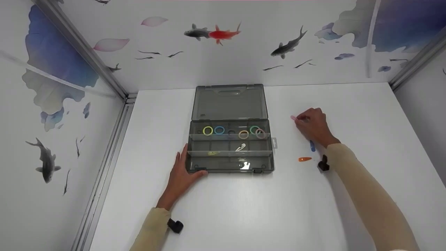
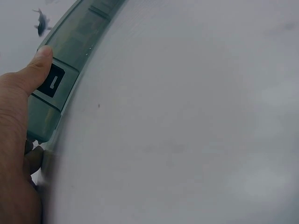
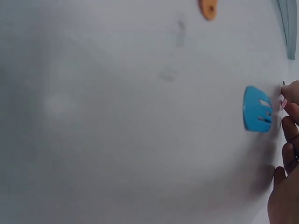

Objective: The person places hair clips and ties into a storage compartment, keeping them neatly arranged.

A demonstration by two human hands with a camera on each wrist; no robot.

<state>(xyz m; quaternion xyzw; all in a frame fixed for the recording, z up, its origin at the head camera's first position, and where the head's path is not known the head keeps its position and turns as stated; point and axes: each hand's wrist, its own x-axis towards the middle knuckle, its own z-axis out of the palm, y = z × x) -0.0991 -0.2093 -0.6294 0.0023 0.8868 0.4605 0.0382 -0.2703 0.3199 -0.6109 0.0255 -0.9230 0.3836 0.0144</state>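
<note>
A dark translucent storage box (image 1: 216,164) lies with its lid (image 1: 230,104) flipped back. My left hand (image 1: 181,177) grips its front left corner, thumb along the front wall and fingers against the left side. To the right of the box, my right hand (image 1: 315,125) pinches a small pink hair clip (image 1: 293,118) between thumb and fingertips, low over the table. Beneath that hand and wrist lie a blue hair clip (image 1: 312,146) with cut-out slots, clearer in the right wrist view (image 3: 256,109), and an orange hair clip (image 1: 305,159).
Several coloured rings, among them a yellow ring (image 1: 207,135) and a peach ring (image 1: 243,138), lie in the box's back row. The middle row contains a white clip (image 1: 241,147) and a yellow clip (image 1: 213,153). Printed panels (image 1: 244,62) wall the white table.
</note>
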